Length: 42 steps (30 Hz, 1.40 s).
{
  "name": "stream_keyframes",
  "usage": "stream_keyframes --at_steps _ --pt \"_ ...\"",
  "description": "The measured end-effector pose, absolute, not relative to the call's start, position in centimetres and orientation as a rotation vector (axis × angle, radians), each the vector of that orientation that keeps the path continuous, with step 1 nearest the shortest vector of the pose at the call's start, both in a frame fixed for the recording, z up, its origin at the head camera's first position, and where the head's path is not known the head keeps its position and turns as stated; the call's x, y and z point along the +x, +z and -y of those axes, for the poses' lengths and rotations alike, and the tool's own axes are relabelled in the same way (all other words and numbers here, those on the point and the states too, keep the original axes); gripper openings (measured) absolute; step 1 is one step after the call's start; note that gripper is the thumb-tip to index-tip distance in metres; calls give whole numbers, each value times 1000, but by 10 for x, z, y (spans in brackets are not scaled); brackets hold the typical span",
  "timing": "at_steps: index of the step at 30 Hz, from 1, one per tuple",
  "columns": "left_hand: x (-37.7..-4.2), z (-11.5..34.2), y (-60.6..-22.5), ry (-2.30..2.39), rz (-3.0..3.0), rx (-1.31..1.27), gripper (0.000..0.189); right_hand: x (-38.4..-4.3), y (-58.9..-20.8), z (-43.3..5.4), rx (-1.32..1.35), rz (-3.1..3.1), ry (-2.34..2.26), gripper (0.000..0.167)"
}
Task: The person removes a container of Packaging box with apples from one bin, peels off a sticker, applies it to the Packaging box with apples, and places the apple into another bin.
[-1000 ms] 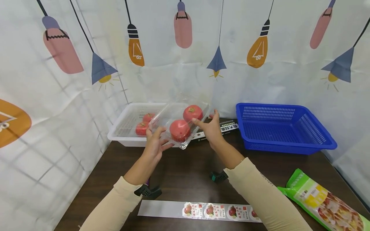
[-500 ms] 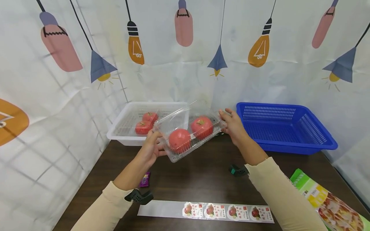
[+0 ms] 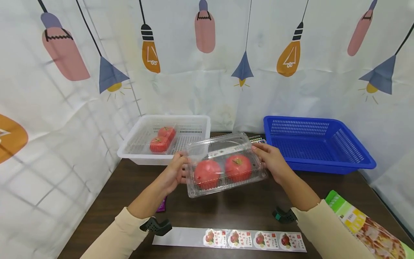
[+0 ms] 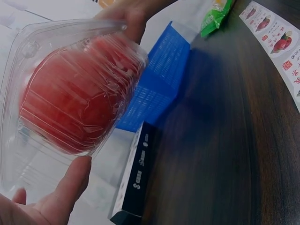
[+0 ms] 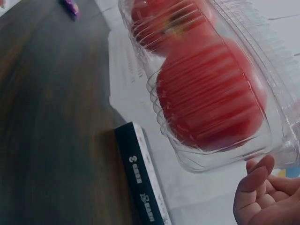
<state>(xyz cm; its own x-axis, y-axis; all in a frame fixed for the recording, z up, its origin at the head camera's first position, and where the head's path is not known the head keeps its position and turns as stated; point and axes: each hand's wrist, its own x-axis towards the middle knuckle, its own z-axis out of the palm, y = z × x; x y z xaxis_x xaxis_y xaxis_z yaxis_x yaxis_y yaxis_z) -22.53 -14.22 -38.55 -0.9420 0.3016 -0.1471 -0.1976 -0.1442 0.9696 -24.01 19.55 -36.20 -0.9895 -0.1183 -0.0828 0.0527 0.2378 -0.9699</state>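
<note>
A clear plastic clamshell box [image 3: 223, 144] with two red tomatoes [image 3: 238, 168] inside is held up over the dark table in the head view. Its lid is down and its front tilts toward me. At its left end my left hand [image 3: 174, 172] grips it, with fingertips under the bottom in the left wrist view [image 4: 77, 180]. My right hand [image 3: 271, 160] holds the opposite end, thumb on the near side. Some of its fingers [image 5: 260, 176] show curled by the box's end in the right wrist view.
A white basket [image 3: 132, 156] at the back left holds another boxed pair of tomatoes [image 3: 159, 144]. At the back right stands a blue basket [image 3: 318, 167]. A strip of fruit stickers [image 3: 184, 236] lies in front, beside a green food bag [image 3: 365, 226]. A dark long carton [image 4: 136, 173] lies behind.
The box has come nearer and turned from a steep slant to almost level, its front facing me. My right hand has moved right and down to the box's right end.
</note>
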Motion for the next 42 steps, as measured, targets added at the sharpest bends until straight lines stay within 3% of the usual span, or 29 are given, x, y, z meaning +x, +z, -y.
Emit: stream_keyframes --at_steps 9,42 --pt "-223 134 -388 2088 -1812 205 37 -216 -366 -209 -61 -2358 -1874 60" --pt "-234 96 -439 1946 -1901 104 41 -190 -426 -236 91 -2283 -1928 61"
